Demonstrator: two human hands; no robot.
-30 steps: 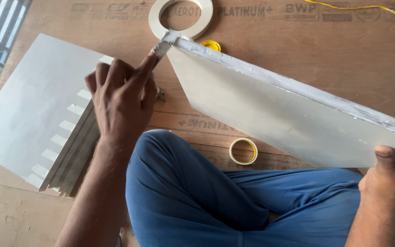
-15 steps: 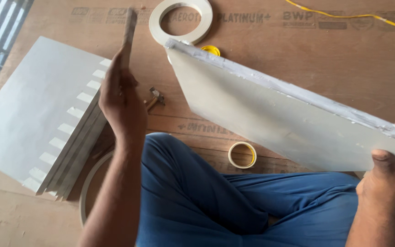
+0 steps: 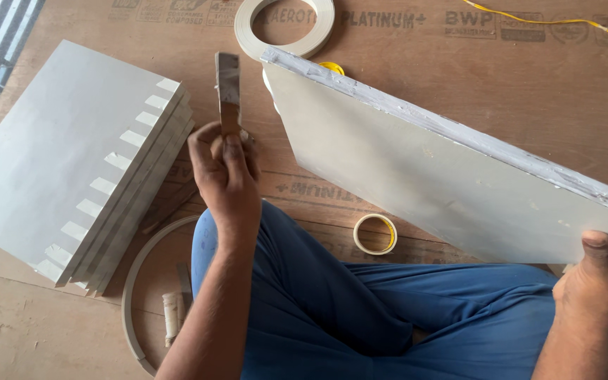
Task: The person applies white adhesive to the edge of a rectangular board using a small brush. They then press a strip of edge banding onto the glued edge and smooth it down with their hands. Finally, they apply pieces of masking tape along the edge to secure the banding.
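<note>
Two hands: both are seen at work over a brown plywood floor, above blue-trousered crossed legs in the lower middle of the frame.
Left hand: the left hand, at centre left, is closed around the lower end of a flat grey-smeared scraper blade, which is held upright with its tip pointing to the top of the frame.
Right hand: the right hand, at the lower right, is clamped on the near edge of a large pale grey rectangular board, thumb laid on its face.
Board: it is held tilted on edge, running from the upper middle to the right side of the frame; its upper edge is coated with a rough grey paste.
Scraper and board: the blade is kept just left of the board's upper left corner, apart from it.
Stack: a pile of pale grey boards with pale tape tabs along one edge is laid flat at the left of the frame.
Tape: a small roll of cream tape is lying on the floor below the held board, near the knee; a large roll of beige edge banding is placed at the top middle.
Band: a loose curved strip of beige banding is seen at the lower left.
Cord: a thin yellow cord is stretched across the upper right.
</note>
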